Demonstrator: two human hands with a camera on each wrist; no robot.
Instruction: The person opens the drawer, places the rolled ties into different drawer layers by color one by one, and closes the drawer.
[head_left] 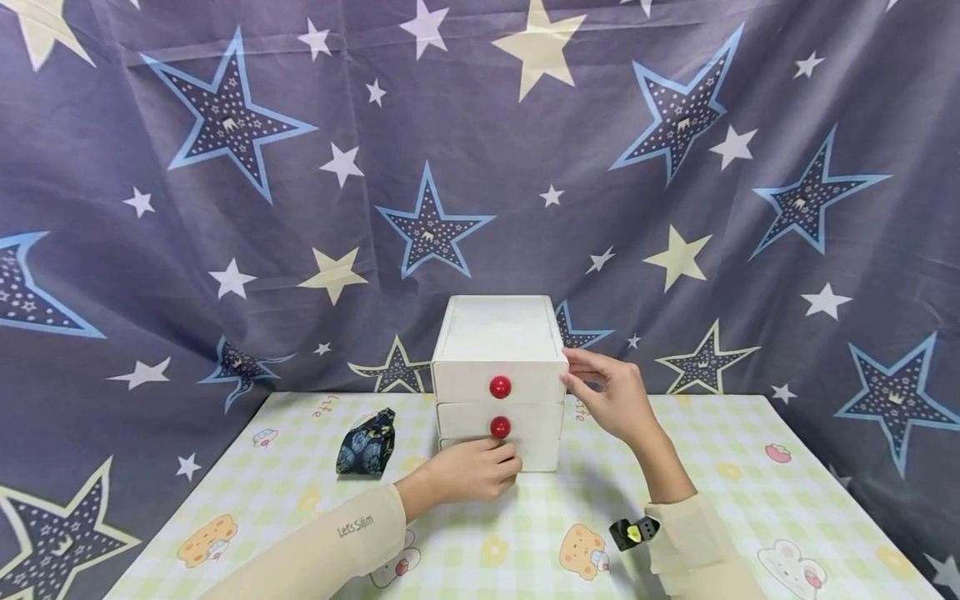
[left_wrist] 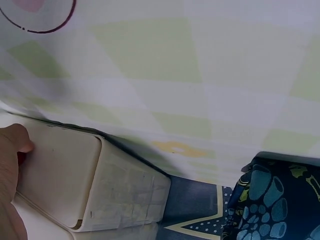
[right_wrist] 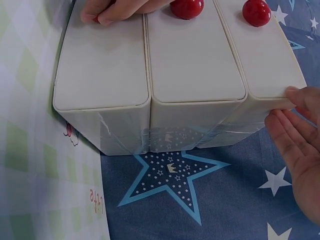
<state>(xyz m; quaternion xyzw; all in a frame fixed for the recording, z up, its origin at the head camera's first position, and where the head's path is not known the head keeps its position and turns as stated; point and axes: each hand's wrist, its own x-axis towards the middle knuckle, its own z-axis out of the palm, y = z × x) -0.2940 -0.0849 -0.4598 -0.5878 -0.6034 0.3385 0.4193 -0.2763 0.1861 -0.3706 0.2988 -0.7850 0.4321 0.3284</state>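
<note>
A small white three-drawer cabinet (head_left: 498, 325) stands at the back of the table, its red knobs facing me. My left hand (head_left: 476, 469) is at the lowest drawer (left_wrist: 60, 170) and pinches that drawer's knob (left_wrist: 21, 158), which the fingers mostly cover. The middle knob (head_left: 500, 427) and the top knob (head_left: 500, 387) are in plain sight, with nothing on them. Up at the cabinet's right side, my right hand (head_left: 611, 396) touches the front corner beside the top drawer (right_wrist: 270, 60), fingers fairly straight. All three drawers look pushed in.
Left of the cabinet lies a dark blue patterned cloth bundle or pouch (head_left: 366, 443). A checked cloth (head_left: 675, 467) covers the table. Behind hangs a star-printed curtain (head_left: 480, 150). Near the right cuff is a black strap-like device (head_left: 633, 532).
</note>
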